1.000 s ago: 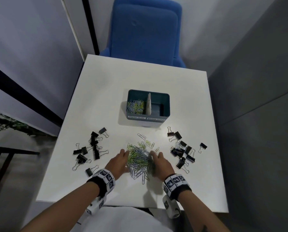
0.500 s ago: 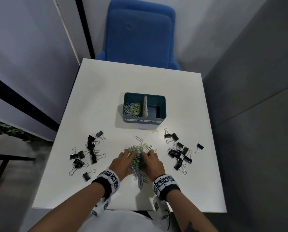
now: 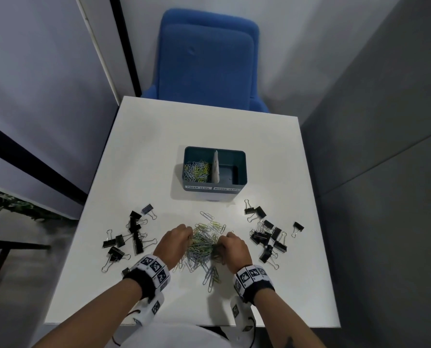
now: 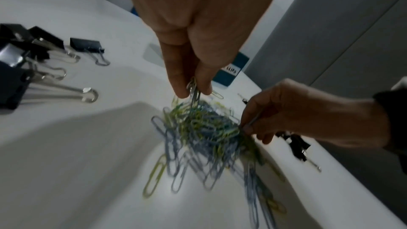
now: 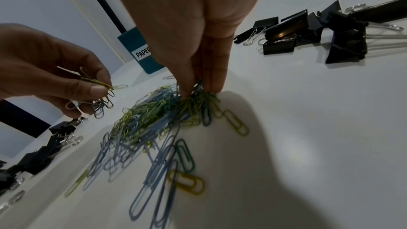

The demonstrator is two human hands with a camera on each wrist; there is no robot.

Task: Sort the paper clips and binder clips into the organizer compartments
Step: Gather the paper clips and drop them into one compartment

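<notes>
Organizer sits mid-table, teal, split by a pale divider. Left compartment, labelled for paper clips, holds a bed of yellow, white and blue clips. Right compartment, labelled for binder clips, shows only its bare floor.

Down at the near edge, the pile of loose paper clips lies between both hands. Left hand is at the pile's left side, thumb and fingers pinching a few clips that dangle off the table. Right hand is at the pile's right side, fingertips pressed together on a tuft of clips at the heap's edge. Both hands gripping, then, neither one slack.

A few strays lie just beyond the pile toward the organizer, and a tail of blue and yellow ones trails toward the near edge.

Binder clips flank it all: a black scatter on the left, another on the right, with one loner further right. Both groups stand apart from the pile, on the white table.

Between pile and organizer the strip of table shows only a couple of stray clips. Beyond the far edge stands a blue chair.
</notes>
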